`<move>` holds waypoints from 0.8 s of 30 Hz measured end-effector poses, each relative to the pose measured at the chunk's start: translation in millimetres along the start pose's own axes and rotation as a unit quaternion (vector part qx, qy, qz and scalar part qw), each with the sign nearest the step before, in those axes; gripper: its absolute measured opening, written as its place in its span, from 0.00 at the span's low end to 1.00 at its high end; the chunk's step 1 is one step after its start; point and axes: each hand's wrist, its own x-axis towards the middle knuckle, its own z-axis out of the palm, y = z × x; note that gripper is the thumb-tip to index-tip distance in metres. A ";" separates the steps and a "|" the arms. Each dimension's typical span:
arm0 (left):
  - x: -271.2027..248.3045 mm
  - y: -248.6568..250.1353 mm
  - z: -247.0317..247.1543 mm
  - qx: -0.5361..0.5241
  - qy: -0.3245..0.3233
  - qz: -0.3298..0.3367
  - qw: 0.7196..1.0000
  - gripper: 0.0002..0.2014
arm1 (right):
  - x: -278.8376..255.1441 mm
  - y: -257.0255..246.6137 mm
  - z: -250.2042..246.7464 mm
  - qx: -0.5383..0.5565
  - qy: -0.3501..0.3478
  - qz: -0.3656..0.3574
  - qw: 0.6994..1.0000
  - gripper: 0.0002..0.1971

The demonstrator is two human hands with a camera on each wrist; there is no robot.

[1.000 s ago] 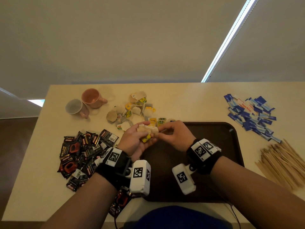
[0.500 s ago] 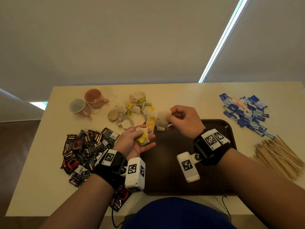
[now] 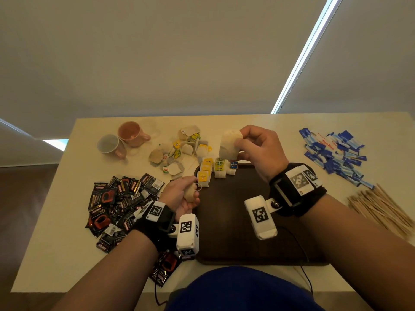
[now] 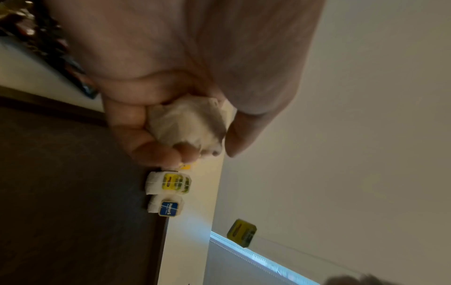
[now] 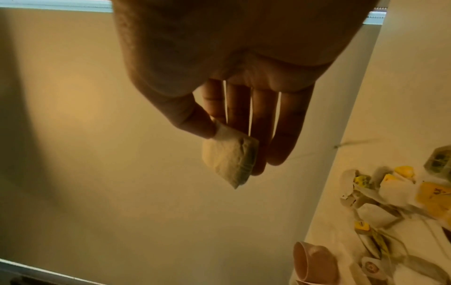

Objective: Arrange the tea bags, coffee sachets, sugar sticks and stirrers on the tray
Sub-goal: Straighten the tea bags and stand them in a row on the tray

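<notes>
Far left on the tabletop (image 3: 67, 254), the coffee sachets (image 3: 116, 205) lie in a loose black-and-red heap; several carry the word "SUPREMO". Behind them stand two mugs (image 3: 122, 140), one grey and one pink, on their sides. To the right of the mugs lies the scattered pile of loose tea bags (image 3: 179, 151) with yellow and green tags; their print is too small to read.

The left hand (image 3: 179, 194) is beside the near-left edge of the tray (image 3: 235, 232). Its grip is curled closed around a crumpled tea bag (image 4: 187, 125), with the string looping out.

Along the far-left edge of the tray a row of placed tea bags (image 3: 213, 169) lies side by side: yellow tags, then a yellow-green tag, then a blue tag reading "Nature".

The right hand (image 3: 258, 149) is raised above the far edge of the tray. Its thumb and forefinger pinch a second tea bag (image 3: 230, 144) by one corner; the remaining fingers are extended.

Right of the tray lie the sugar sticks (image 3: 334, 153), blue and white, one red-lettered label illegible. The wooden stirrers (image 3: 381, 209) are heaped at the near right.
</notes>
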 end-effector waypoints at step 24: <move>-44.6 76.2 48.8 0.383 -0.055 0.458 0.801 0.08 | -0.3 25.1 14.6 0.015 -0.132 -0.014 0.991 0.14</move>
